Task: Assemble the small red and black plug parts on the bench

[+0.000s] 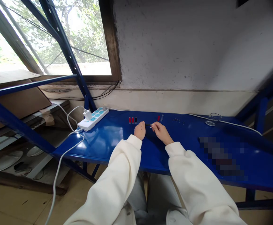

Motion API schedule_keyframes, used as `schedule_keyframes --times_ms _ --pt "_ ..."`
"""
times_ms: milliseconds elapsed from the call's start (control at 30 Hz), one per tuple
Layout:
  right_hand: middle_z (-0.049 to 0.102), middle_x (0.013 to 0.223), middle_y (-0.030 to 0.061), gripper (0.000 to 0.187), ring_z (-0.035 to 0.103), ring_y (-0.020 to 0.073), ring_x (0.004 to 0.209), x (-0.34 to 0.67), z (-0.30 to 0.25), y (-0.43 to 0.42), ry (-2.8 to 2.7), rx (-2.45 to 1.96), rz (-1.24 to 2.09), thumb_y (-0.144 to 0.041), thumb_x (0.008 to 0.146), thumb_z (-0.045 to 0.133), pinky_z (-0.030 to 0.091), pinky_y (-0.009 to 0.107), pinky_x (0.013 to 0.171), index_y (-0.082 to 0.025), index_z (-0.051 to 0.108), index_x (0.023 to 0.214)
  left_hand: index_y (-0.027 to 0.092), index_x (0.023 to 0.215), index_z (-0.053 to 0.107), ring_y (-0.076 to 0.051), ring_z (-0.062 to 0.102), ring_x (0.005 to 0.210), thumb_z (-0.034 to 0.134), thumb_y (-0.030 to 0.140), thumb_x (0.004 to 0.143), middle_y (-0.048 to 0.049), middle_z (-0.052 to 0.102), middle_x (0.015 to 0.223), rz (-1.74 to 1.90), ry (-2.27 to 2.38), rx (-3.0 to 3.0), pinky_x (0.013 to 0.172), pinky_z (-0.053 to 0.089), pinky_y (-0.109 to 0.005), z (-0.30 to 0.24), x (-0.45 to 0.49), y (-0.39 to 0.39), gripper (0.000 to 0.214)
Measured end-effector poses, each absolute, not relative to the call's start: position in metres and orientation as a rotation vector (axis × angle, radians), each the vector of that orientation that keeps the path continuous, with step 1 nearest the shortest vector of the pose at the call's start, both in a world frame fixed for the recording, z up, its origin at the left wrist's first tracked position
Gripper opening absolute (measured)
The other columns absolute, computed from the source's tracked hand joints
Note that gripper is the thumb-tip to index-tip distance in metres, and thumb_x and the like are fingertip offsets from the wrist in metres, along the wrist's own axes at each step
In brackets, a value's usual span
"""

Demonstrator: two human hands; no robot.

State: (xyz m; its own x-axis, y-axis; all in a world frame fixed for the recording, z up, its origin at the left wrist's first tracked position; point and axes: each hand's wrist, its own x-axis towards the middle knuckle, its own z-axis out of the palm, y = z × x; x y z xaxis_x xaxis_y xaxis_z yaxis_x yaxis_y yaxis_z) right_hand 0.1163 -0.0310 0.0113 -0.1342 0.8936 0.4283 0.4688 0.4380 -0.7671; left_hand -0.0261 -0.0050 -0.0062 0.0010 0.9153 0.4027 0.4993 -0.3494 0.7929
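My left hand (140,130) is closed above the blue table, its fingers curled and hiding what they hold. Close by on its right, my right hand (159,130) pinches something small with thumb and fingertips. A thin dark piece (148,125) shows in the gap between both hands; its kind is too small to tell. Behind my left hand stand two small red cylinders (131,120) and a black one (136,120). Beyond my right hand are another red cylinder (158,118) and a clear tube (162,117). Several tiny parts (178,121) lie farther right.
A white power strip (94,118) with a plugged-in adapter sits at the table's left, its cable hanging over the edge. A clear round container (211,123) stands at the back right. A pixelated patch (221,157) covers something on the right. Blue frame posts (76,70) rise at left.
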Motion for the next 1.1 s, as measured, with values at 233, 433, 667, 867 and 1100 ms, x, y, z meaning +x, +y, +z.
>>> schedule_keyframes --times_ms 233,433,667,867,1100 --pt "0.049 0.062 -0.0024 0.031 0.042 0.0099 0.052 0.116 0.005 -0.027 -1.748 -1.120 0.634 -0.047 0.084 0.035 0.034 0.024 0.054 -0.020 0.048 0.074 0.018 0.052 0.040 -0.010 0.042 0.050 0.023 0.048 0.087 0.0003 0.046 0.051 1.357 1.391 1.770 0.055 0.033 -0.024 -0.003 -0.028 -0.005 0.049" --pt "0.055 0.072 -0.0008 0.032 0.046 0.0095 0.053 0.115 0.002 -0.025 -1.610 -1.120 0.709 -0.051 0.082 0.036 0.037 0.024 0.055 -0.021 0.048 0.085 0.017 0.056 0.041 -0.008 0.041 0.047 0.024 0.053 0.085 0.0024 0.044 0.050 1.333 1.227 1.711 0.052 0.034 -0.022 -0.004 -0.026 -0.005 0.049" --pt "0.052 0.054 -0.0006 0.044 0.047 0.0108 0.051 0.114 0.009 -0.032 -1.719 -1.268 0.563 -0.051 0.085 0.031 0.035 0.023 0.055 -0.019 0.047 0.060 0.018 0.055 0.041 -0.008 0.041 0.047 0.027 0.052 0.085 0.0027 0.044 0.050 1.258 1.198 1.781 0.052 0.034 -0.022 -0.003 -0.026 -0.009 0.047" --pt "0.053 0.056 0.0005 0.040 0.046 0.0107 0.049 0.112 0.008 -0.032 -1.792 -1.298 0.247 -0.045 0.087 0.030 0.031 0.022 0.052 -0.019 0.052 0.067 0.017 0.051 0.040 -0.007 0.038 0.038 0.030 0.054 0.082 0.0032 0.041 0.045 1.266 1.171 1.625 0.043 0.030 -0.021 -0.001 -0.024 -0.008 0.049" --pt "0.056 0.063 0.0026 0.037 0.048 0.0120 0.054 0.111 0.005 -0.033 -1.877 -1.291 0.042 -0.040 0.089 0.029 0.031 0.022 0.054 -0.019 0.055 0.074 0.017 0.052 0.038 -0.005 0.033 0.028 0.041 0.050 0.078 0.0047 0.041 0.041 1.251 1.054 1.367 0.033 0.023 -0.020 -0.002 -0.025 -0.002 0.043"
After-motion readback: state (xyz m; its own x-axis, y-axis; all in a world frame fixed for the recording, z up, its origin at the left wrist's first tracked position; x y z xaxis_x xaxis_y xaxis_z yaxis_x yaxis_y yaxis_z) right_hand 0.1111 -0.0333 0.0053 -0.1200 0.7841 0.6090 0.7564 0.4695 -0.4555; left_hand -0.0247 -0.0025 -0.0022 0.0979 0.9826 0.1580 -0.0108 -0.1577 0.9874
